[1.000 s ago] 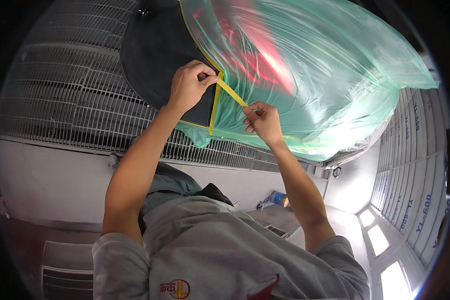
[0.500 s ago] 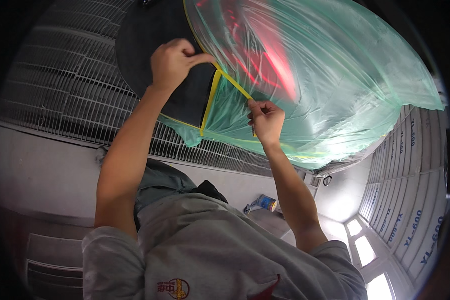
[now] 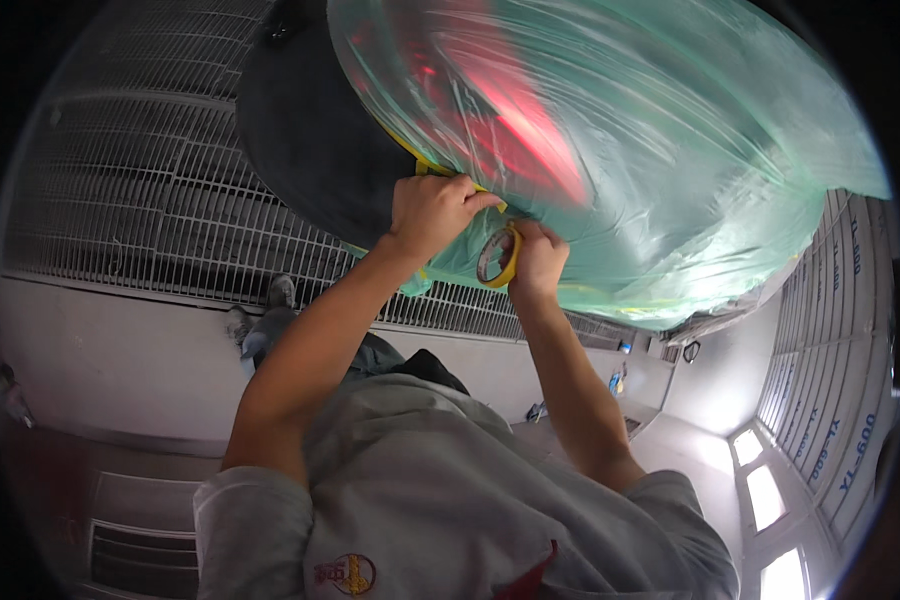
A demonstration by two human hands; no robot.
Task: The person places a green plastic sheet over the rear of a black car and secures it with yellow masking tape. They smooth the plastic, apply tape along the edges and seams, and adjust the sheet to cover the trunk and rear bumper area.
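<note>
My right hand (image 3: 540, 262) grips a roll of yellow masking tape (image 3: 513, 264), its ring facing left. Just left of it, my left hand (image 3: 434, 214) has curled fingers and a thumb pointing right, closed at a short yellow tape strip (image 3: 499, 206). Both hands are in front of a translucent green plastic sheet (image 3: 680, 150) draped over a large curved body. A red, glowing-looking patch (image 3: 530, 125) shows through the plastic. To the left is a smooth dark panel (image 3: 305, 130), with yellow tape (image 3: 407, 145) along its border with the plastic. My left hand hides part of that border.
Metal floor grating (image 3: 120, 190) runs beneath the covered body. A pale floor strip (image 3: 110, 350) lies nearer, with my shoe (image 3: 282, 291) at the grating's edge. Small items (image 3: 618, 380) sit on the floor at right. Printed panels (image 3: 830, 370) and bright windows (image 3: 765, 495) line the right side.
My left hand has moved down and right along the tape, close to my right hand. My right hand has lowered slightly, and the tape roll now shows plainly. The view has shifted a little.
</note>
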